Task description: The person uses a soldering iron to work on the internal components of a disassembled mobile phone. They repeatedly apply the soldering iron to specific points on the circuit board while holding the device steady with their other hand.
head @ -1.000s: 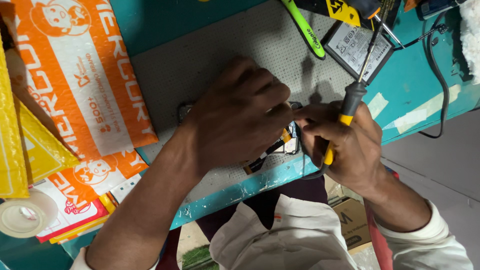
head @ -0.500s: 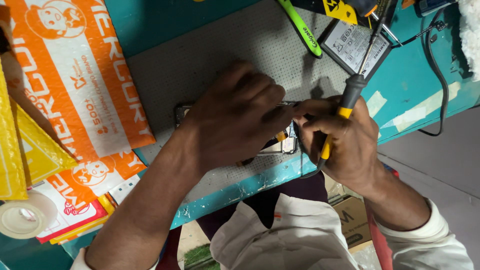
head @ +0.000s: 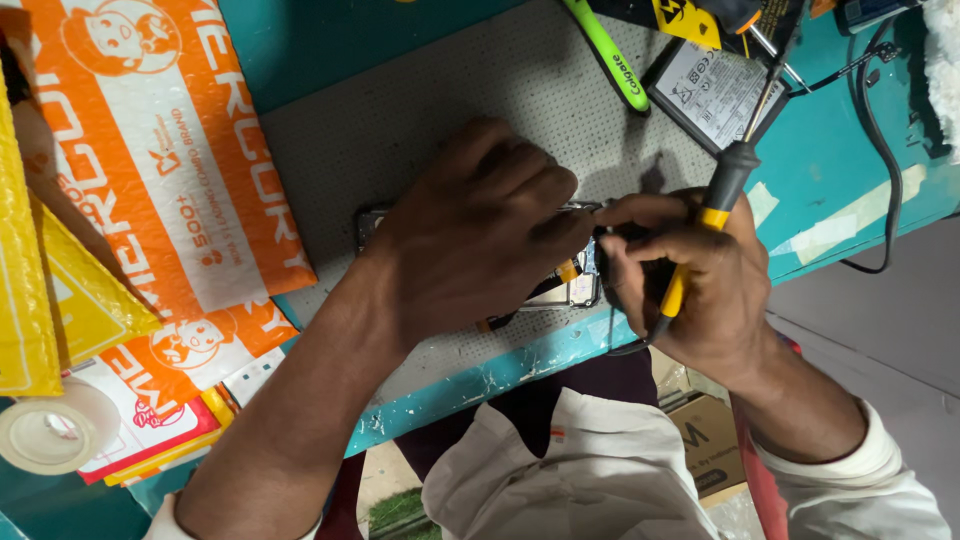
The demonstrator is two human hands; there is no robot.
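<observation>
Working an opened phone at the bench's front edge

Pressing down, the left hand [head: 470,235] lies curled over an opened phone [head: 575,290] on the grey mat [head: 400,120], close to the teal bench's [head: 480,385] front edge — its fingers hide most of the device. The right hand [head: 690,290] pinches a black-and-yellow screwdriver [head: 705,225], fingers closed round the handle, touching the phone's right end. Beyond, toward the far edge, lie a flat grey battery [head: 715,90] and a green toothbrush [head: 605,50]. Orange mailer bags [head: 150,150] cover the left side — a tape roll [head: 50,430] sits at the near-left corner.
</observation>
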